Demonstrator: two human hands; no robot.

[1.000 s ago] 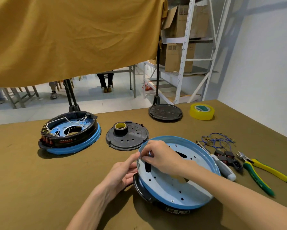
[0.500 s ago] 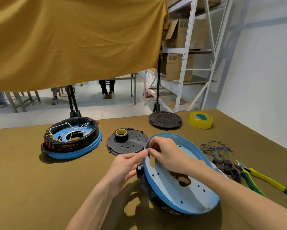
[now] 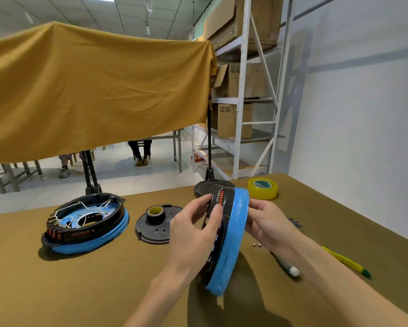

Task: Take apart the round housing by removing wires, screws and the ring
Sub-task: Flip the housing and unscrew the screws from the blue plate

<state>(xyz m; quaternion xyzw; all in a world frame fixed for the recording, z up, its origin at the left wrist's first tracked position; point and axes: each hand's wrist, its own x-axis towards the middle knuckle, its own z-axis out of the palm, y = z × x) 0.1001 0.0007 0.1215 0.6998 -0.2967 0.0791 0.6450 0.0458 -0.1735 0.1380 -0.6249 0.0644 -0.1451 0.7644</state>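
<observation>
The round housing [image 3: 231, 237], blue-rimmed with a black ring on its left face, stands on edge on the table in front of me. My left hand [image 3: 193, 230] grips the black ring side, fingers over its upper edge. From the right, my right hand [image 3: 266, 223] holds the blue back. Two small screws [image 3: 256, 244] lie on the table just right of the housing. A white-handled screwdriver [image 3: 290, 267] lies beside my right forearm. A second housing [image 3: 84, 223] with white wires rests flat at the left.
A black perforated disc [image 3: 158, 226] with a roll of black tape [image 3: 154, 212] on it lies behind my left hand. Another black disc [image 3: 212, 186] and yellow tape [image 3: 262, 188] sit at the far edge. Yellow-green pliers [image 3: 347, 261] lie to the right. A shelving rack [image 3: 243, 90] stands beyond.
Both hands have tipped the housing from lying flat, blue side up, to standing on edge with the black ring facing left. My view has risen.
</observation>
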